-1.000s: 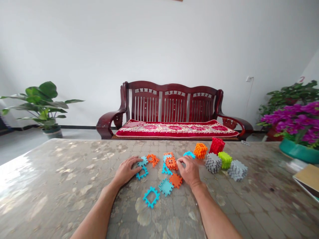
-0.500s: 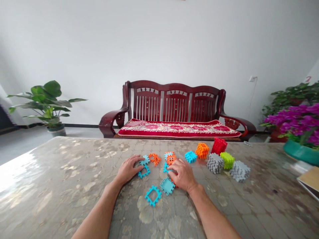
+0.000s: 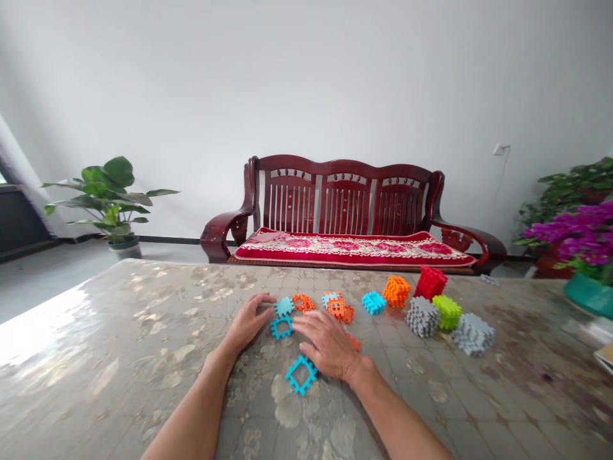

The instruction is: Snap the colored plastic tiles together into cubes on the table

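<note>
Small interlocking building tiles with notched edges lie between my hands. My left hand (image 3: 249, 321) rests on the table with fingers apart, its fingertips beside a pale blue square tile (image 3: 284, 306). Just below that tile is a blue open-frame tile (image 3: 281, 328). The stretched fingers of my right hand (image 3: 329, 345) reach the right edge of that frame; what lies under the palm is hidden. Nearer to me sits another blue frame tile (image 3: 301, 375). Orange tiles (image 3: 303, 303) lie behind, and an orange window tile (image 3: 336, 308) sits past my right hand. Another orange tile (image 3: 354, 342) peeks out beside it.
To the right stand stacks of tiles: blue (image 3: 374, 303), orange (image 3: 396, 291), red (image 3: 431, 282), lime green (image 3: 447, 312) and two grey ones (image 3: 423, 317). A flower pot (image 3: 589, 294) stands at the table's right edge. Beyond the table is a wooden bench (image 3: 345, 191).
My right hand has moved left, from beside the orange window tile to the blue frame, and now covers where the pale blue tile lay. My left hand has barely moved. The view has turned slightly left.
</note>
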Demonstrator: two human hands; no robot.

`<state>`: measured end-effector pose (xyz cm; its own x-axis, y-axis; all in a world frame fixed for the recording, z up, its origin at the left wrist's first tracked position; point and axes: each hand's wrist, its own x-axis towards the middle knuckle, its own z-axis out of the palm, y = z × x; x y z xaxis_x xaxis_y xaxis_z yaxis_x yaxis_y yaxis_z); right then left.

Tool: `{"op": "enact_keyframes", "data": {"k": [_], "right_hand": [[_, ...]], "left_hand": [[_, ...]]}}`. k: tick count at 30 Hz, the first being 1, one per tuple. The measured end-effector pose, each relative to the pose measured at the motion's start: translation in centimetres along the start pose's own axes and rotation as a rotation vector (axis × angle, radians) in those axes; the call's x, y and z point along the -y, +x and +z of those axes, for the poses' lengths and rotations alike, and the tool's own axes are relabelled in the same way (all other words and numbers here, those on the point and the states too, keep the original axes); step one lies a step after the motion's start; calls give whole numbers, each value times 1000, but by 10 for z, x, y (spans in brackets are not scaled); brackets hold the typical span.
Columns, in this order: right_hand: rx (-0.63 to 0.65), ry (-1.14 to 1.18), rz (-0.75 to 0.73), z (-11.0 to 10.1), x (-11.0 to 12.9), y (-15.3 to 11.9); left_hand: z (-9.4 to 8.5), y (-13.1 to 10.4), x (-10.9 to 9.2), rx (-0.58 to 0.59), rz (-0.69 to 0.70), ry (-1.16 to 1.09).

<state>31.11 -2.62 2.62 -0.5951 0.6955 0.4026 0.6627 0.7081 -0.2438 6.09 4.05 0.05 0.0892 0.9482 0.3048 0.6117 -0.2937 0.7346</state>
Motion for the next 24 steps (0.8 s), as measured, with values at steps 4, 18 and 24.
{"op": "enact_keyframes", "data": {"k": [4,18,24], "right_hand": [[75,-36,-55,6,10,8],[-43,-153,354,8,14,15],[35,-212,396,11,13,15]], "left_hand": [[1,0,3,0,10,1],[9,2,6,29,27,58],[10,2,7,58,53,73]]}}
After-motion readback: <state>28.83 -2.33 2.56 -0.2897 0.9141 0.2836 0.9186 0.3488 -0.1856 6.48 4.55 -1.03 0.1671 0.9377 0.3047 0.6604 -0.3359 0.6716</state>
